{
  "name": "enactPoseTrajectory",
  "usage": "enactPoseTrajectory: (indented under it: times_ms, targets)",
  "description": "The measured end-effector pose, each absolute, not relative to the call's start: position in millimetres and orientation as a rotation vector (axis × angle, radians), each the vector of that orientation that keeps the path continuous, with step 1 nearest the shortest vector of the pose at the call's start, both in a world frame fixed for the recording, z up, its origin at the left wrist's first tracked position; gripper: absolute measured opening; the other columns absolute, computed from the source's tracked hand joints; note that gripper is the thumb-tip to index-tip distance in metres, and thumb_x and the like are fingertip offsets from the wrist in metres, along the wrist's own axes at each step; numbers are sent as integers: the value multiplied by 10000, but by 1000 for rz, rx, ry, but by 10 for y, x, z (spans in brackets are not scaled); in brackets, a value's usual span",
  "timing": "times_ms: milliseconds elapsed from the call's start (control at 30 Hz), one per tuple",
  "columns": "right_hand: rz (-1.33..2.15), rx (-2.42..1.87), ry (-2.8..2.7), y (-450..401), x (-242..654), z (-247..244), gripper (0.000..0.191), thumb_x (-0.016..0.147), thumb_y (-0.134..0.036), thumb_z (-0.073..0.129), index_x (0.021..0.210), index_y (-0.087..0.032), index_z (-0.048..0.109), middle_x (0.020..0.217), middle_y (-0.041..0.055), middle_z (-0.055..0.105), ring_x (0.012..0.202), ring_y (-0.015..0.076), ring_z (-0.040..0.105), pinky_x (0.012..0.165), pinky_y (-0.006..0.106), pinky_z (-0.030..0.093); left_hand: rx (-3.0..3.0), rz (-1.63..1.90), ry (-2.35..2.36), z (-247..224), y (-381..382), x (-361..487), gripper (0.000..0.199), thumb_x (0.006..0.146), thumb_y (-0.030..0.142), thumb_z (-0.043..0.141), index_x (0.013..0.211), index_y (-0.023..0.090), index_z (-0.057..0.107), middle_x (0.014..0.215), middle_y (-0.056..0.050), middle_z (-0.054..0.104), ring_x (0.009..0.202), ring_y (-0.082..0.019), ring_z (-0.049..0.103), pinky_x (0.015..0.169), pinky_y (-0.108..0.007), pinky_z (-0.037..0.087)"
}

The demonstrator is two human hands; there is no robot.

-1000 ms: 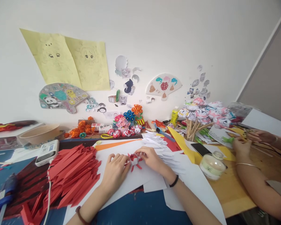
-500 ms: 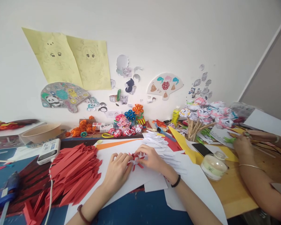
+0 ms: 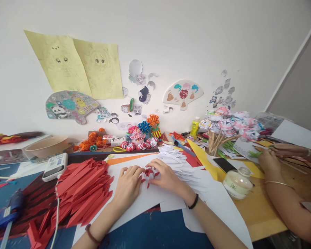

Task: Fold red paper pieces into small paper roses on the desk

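Note:
Both hands meet over white paper [image 3: 171, 199] in the middle of the table. Between them is a small red-and-white folded paper piece [image 3: 149, 174], partly covered by fingers. My left hand [image 3: 128, 185] has its curled fingers closed on the left side of the piece. From the right, my right hand [image 3: 166, 176] grips the same piece, fingers arched over its top and thumb below. A pile of folded red strips [image 3: 85, 188] lies left of my left hand. White folded strips [image 3: 178, 162] fan out just beyond my right hand.
A blue glue gun [image 3: 9, 211], a white power bank [image 3: 55, 167] and its cable are at left. To the right are a glass jar [image 3: 237, 183], a phone [image 3: 224, 165] and paper flowers [image 3: 225, 124]. Another person's hands [image 3: 272, 159] work at far right.
The red-and-white piece has turned and shows less of its red points between the fingers. My right hand's fingers have shifted slightly left over it.

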State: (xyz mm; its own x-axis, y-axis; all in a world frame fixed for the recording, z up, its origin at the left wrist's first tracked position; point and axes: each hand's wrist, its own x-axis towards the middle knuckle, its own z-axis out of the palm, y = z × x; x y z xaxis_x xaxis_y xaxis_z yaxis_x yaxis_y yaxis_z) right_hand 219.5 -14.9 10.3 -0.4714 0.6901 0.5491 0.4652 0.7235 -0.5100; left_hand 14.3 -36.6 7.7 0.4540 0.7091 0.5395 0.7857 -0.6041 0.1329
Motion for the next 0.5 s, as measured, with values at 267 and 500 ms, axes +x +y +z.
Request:
enactPoseTrajectory:
  times_ms: [267,500]
  targets:
    - [432,-894,-2139,-132,2204,65,509,813,-116,700,1271,-270,542,1150,41,626,1068,211,586,917,347,496,-2572,-844,-1434,26,-341,151,214,919,199,512,1127,248,525,1104,-25,668,977,-223,609,892,-388,343]
    - [475,-856,-2122,-91,2248,43,551,786,-6,604,1265,-275,560,1220,22,627,1133,193,583,1000,349,465,-2648,-825,-1544,26,-373,178,183,935,194,439,1094,234,520,941,-4,712,818,-191,653,884,-393,358]
